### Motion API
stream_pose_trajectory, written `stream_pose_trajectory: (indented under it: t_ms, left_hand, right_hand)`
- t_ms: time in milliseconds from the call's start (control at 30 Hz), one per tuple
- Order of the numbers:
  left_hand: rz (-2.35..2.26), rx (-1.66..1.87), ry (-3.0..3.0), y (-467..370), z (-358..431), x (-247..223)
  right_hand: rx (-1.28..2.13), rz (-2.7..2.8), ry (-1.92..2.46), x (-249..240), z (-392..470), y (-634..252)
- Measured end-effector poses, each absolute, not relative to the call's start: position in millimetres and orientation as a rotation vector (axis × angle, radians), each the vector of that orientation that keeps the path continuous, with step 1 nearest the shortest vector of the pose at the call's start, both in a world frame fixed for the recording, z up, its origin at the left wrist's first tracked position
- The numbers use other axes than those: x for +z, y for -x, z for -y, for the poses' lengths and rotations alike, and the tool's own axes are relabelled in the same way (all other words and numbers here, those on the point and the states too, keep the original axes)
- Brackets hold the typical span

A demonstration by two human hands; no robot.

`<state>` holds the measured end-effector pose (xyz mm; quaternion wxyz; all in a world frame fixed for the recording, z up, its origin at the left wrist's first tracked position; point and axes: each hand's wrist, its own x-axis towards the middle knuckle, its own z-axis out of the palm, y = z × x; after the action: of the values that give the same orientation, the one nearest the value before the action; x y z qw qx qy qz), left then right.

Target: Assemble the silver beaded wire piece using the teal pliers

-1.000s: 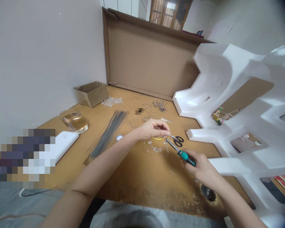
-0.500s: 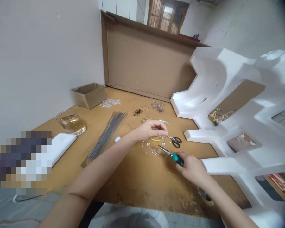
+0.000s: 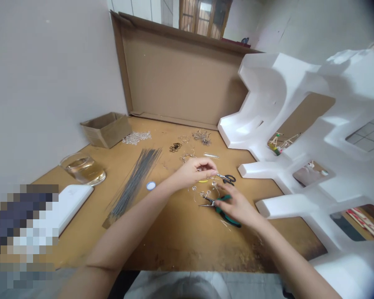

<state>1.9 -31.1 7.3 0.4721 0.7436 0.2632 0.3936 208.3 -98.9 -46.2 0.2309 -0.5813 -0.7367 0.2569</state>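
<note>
Brown board forms the tabletop [image 3: 174, 232], backed by a flattened cardboard sheet [image 3: 180, 79] and flanked by white foam packing [image 3: 299, 124]. Only 1 view, the head camera, is given.

A thin wire piece strung with clear beads [image 3: 205, 192] is pinched between the fingertips of the left hand [image 3: 195, 171] and held just above the tabletop centre. The green-handled pliers [image 3: 220, 205] are lying low at the tabletop under the right hand [image 3: 237, 207], whose fingers are curled loosely over the handles; whether they are gripped or merely covered cannot be told. Black-handled scissors [image 3: 227, 179] lie just beyond. A bundle of grey wire rods [image 3: 134, 182], a small cardboard box [image 3: 104, 128] and a glass dish [image 3: 82, 168] are seen to the left.

The wire piece is judged light, springy and easily bent, the beads slippery and fragile; it is best held on bare wire close to a bead.

Compared with 1 s ago, the pliers have been lowered from the wire to the tabletop, and the left pinch is kept unchanged.
</note>
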Motion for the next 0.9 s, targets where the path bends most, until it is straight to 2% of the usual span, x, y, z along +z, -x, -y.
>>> stream_pose_trajectory:
  t_ms: [100,200,433,633,900]
  left_hand:
    - [-0.679,0.982,-1.864,-4,31,6]
    - [-0.672,1.005,-1.826,-7,31,4]
    - [-0.662,1.067,-1.705,-7,30,4]
    - [-0.622,1.030,-1.668,-5,26,3]
    - [-0.657,1.163,-1.920,-6,32,8]
  right_hand:
    - [1.151,1.521,1.307,-22,95,-197]
    - [1.261,1.350,1.220,-12,95,-179]
    - [1.268,1.252,1.202,-12,95,-164]
    - [1.147,1.310,1.213,-7,99,-165]
    - [1.187,1.279,1.168,-7,98,-168]
